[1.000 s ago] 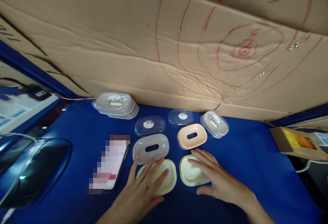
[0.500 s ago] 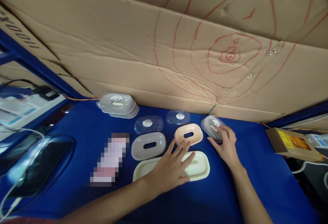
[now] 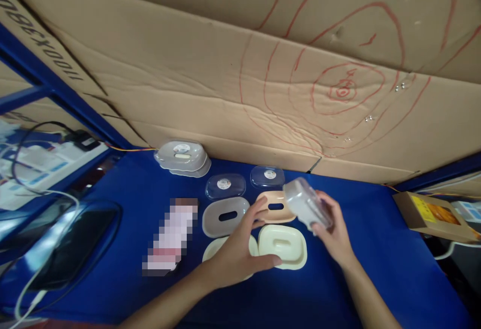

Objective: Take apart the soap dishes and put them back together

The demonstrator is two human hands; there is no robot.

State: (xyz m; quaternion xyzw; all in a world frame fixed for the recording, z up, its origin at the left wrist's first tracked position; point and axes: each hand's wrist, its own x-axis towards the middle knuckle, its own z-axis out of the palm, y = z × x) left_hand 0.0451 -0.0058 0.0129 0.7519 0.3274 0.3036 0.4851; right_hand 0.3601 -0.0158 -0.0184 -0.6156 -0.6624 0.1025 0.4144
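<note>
My right hand [image 3: 336, 233] grips a grey soap box with a clear lid [image 3: 306, 203], raised off the cloth and tilted. My left hand [image 3: 238, 249] is open, thumb and fingers apart, hovering over two cream soap trays. The right cream tray [image 3: 296, 238] shows a raised oval in its base; the hand partly covers the left cream tray [image 3: 213, 250]. Beyond the left fingers lies a peach slotted insert [image 3: 269, 216], partly behind the held box. A grey slotted insert [image 3: 216, 221] sits to its left. Behind them are two clear lids with round stickers, a left lid [image 3: 235, 187] and a right lid [image 3: 258, 176].
Grey lidded soap boxes [image 3: 195, 156] are stacked at the back left, against a cardboard wall [image 3: 169, 78]. A pixelated pink item [image 3: 175, 236] lies left of the trays. Further left are a dark phone-like device [image 3: 75, 249] and cables. A cardboard box [image 3: 417, 218] stands at the right edge.
My right hand has lifted the grey soap box from the cloth and brought it left and nearer, tilting it. My left hand has turned, its thumb now spread from the fingers. The view has shifted slightly.
</note>
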